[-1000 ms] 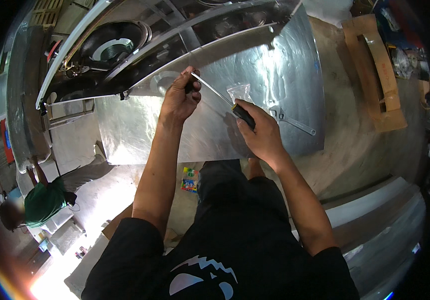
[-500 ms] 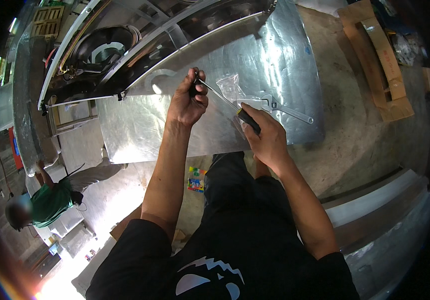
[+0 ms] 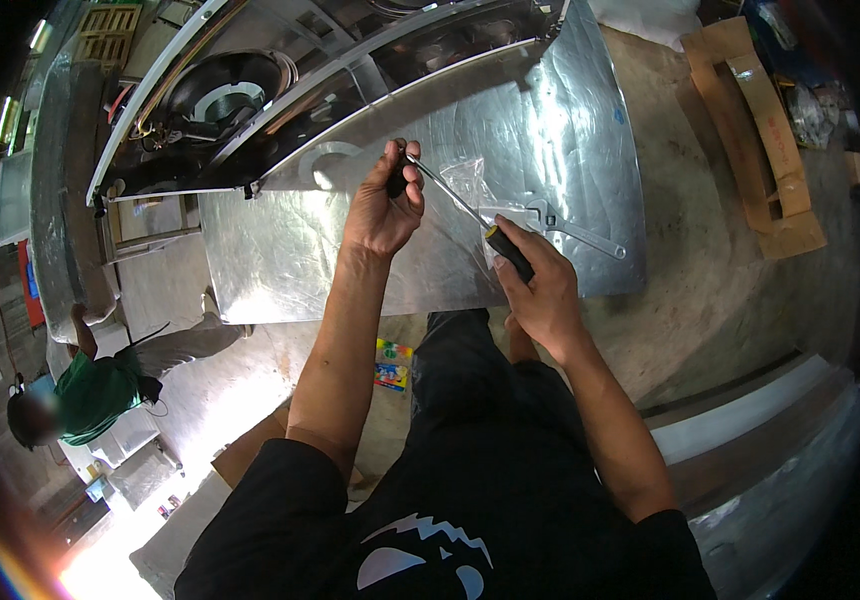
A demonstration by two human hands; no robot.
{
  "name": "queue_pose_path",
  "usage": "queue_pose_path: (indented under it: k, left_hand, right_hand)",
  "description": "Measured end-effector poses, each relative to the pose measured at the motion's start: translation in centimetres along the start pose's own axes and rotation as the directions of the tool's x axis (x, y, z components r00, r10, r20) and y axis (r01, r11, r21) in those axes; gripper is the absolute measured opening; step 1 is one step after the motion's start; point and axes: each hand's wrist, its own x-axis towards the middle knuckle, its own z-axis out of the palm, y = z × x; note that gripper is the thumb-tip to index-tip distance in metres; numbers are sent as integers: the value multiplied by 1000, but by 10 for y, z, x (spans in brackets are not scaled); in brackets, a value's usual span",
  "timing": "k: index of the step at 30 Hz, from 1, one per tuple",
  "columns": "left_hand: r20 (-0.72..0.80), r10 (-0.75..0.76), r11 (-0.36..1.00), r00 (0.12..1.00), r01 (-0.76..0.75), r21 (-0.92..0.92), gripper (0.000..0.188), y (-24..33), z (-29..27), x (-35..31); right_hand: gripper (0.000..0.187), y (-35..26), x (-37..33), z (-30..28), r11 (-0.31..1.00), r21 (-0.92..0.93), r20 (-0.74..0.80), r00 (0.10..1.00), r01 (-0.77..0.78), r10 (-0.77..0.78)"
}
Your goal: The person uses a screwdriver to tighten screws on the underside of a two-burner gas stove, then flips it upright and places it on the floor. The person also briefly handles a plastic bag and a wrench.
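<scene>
My right hand [image 3: 542, 285] is closed round the black and yellow handle of a screwdriver [image 3: 455, 196]. Its metal shaft points up and left, and the tip meets a small black part [image 3: 400, 176] in my left hand [image 3: 382, 212]. The left fingers are curled round that dark part, so its kind cannot be made out. Beyond the right hand, a silver adjustable wrench [image 3: 586, 238] lies on the metal-topped table [image 3: 300, 290]. Next to the wrench is a clear plastic bag [image 3: 465, 180], its contents too small to tell.
A metal frame with round burners [image 3: 225, 95] lies across the table's far left. On the floor at right sits an open cardboard piece [image 3: 750, 130]. A person in a green shirt [image 3: 100, 395] is at the far left. A colourful packet [image 3: 391, 364] lies below the table edge.
Both hands have shifted slightly right and down in the picture, the screwdriver still against the black part. The view has also moved a little.
</scene>
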Motion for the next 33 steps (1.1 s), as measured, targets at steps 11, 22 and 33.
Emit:
queue_pose_path:
  k: [11, 22, 33]
  left_hand:
    - [-2, 50, 993, 999, -50, 107, 15, 8, 0, 2]
    - [-142, 177, 969, 974, -147, 198, 16, 40, 3, 25]
    - [-185, 295, 938, 937, -247, 245, 8, 104, -18, 98]
  right_hand:
    - [44, -9, 12, 3, 987, 101, 121, 986, -125, 113]
    - [42, -13, 47, 40, 988, 131, 77, 994, -87, 78]
    - [41, -12, 127, 111, 995, 63, -76, 994, -74, 79]
